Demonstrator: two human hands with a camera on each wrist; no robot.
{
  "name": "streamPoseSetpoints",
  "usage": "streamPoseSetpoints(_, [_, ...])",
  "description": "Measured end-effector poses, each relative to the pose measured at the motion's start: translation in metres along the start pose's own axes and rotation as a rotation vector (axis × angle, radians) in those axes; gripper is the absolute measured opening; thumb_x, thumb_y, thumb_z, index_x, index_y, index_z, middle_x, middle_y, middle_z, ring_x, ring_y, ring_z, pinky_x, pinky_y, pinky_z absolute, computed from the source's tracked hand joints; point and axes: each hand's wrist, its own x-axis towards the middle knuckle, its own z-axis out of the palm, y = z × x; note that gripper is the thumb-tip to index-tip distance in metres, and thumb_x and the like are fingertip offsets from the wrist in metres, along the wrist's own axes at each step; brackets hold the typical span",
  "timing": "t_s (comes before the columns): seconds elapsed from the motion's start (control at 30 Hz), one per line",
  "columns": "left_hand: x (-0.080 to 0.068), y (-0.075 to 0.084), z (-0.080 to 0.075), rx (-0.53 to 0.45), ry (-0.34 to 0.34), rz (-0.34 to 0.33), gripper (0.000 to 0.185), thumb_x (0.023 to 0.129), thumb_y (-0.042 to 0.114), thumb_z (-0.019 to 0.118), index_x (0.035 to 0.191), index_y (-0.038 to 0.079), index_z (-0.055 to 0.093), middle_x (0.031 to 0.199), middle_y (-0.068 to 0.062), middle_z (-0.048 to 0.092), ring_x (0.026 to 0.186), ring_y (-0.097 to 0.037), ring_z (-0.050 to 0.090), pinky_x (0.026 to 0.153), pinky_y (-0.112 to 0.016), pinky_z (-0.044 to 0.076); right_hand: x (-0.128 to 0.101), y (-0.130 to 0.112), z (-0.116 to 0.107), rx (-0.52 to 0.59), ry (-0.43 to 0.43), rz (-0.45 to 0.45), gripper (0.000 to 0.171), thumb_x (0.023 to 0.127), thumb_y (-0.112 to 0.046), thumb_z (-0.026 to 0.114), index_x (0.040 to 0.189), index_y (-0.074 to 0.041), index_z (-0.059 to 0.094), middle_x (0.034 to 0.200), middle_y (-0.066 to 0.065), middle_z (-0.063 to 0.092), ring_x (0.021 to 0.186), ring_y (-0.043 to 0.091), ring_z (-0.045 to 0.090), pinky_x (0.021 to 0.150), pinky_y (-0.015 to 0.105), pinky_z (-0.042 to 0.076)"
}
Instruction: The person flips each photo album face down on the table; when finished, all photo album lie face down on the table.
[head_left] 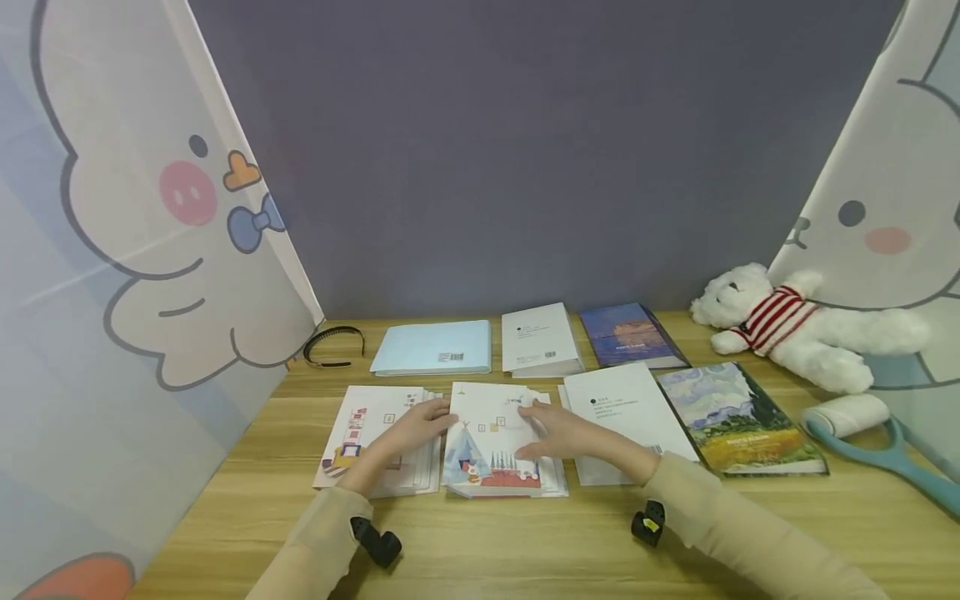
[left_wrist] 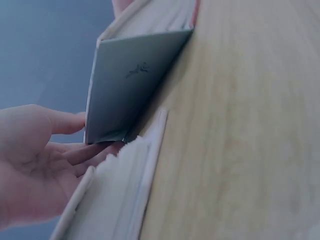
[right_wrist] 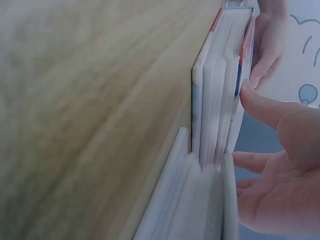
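Note:
A photo album with a tent drawing on its white cover (head_left: 487,442) lies front and centre. My left hand (head_left: 420,425) touches its left edge; in the left wrist view the thumb (left_wrist: 67,121) meets the edge of the pale spine (left_wrist: 132,80), and the other fingers reach toward the spine's far end. From the other side my right hand (head_left: 558,429) rests its thumb and fingertips on the cover's right part. The right wrist view shows that thumb on the cover beside the page edges (right_wrist: 215,95), the other fingers fairly straight.
Another illustrated album (head_left: 360,425) lies left, under the left forearm. A white album (head_left: 615,408) and a landscape album (head_left: 738,417) lie right. Behind are a light blue album (head_left: 431,346), a white one (head_left: 536,333), a purple one (head_left: 626,333), and a headband (head_left: 330,333). A teddy bear (head_left: 780,321) and lint roller (head_left: 851,414) lie far right.

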Motion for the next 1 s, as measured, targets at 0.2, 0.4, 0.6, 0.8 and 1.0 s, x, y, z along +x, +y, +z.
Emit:
streamPoseSetpoints(0.2, [-0.003, 0.003, -0.003, -0.102, -0.031, -0.051, 0.057, 0.099, 0.031, 0.046, 0.145, 0.001, 0.031, 0.145, -0.022, 0.038, 0.128, -0.038, 0.045, 0.109, -0.052, 0.031, 0.002, -0.002, -0.004, 0.024, -0.045, 0.017, 0.079, 0.086, -0.040, 0.066, 0.144, 0.000, 0.032, 0.150, 0.028, 0.020, 0.140, 0.041, 0.020, 0.113, 0.053, 0.022])
streamPoseSetpoints(0.4, [-0.003, 0.004, -0.007, -0.274, -0.043, -0.090, 0.060, 0.099, 0.035, 0.045, 0.149, 0.008, 0.025, 0.144, -0.021, 0.039, 0.123, -0.037, 0.050, 0.108, -0.049, 0.035, 0.006, 0.001, -0.005, 0.027, -0.056, 0.001, 0.078, 0.089, -0.042, 0.062, 0.147, -0.002, 0.028, 0.151, 0.029, 0.015, 0.140, 0.042, 0.019, 0.113, 0.052, 0.022])
streamPoseSetpoints(0.6, [-0.001, 0.003, -0.013, -0.428, -0.064, -0.077, 0.063, 0.099, 0.041, 0.043, 0.151, 0.017, 0.017, 0.133, -0.020, 0.051, 0.110, -0.027, 0.061, 0.097, -0.041, 0.048, 0.012, 0.001, -0.007, 0.051, -0.068, -0.013, 0.081, 0.090, -0.047, 0.057, 0.149, -0.006, 0.021, 0.153, 0.027, 0.009, 0.141, 0.041, 0.016, 0.113, 0.053, 0.021])
streamPoseSetpoints(0.8, [-0.002, 0.004, -0.018, -0.505, -0.057, -0.071, 0.063, 0.100, 0.043, 0.040, 0.152, 0.026, 0.010, 0.152, -0.017, 0.026, 0.126, -0.040, 0.045, 0.107, -0.050, 0.036, 0.016, -0.004, -0.001, 0.074, 0.002, -0.048, 0.081, 0.088, -0.050, 0.058, 0.148, -0.006, 0.027, 0.154, 0.024, 0.013, 0.141, 0.039, 0.018, 0.111, 0.057, 0.024])
streamPoseSetpoints(1.0, [-0.011, 0.007, -0.021, -0.452, -0.059, -0.072, 0.062, 0.098, 0.050, 0.039, 0.151, 0.031, 0.013, 0.155, -0.014, 0.021, 0.135, -0.041, 0.032, 0.111, -0.056, 0.025, 0.014, -0.024, 0.009, 0.051, 0.134, -0.164, 0.071, 0.083, -0.039, 0.070, 0.139, -0.003, 0.045, 0.151, 0.022, 0.027, 0.136, 0.042, 0.030, 0.107, 0.057, 0.032])
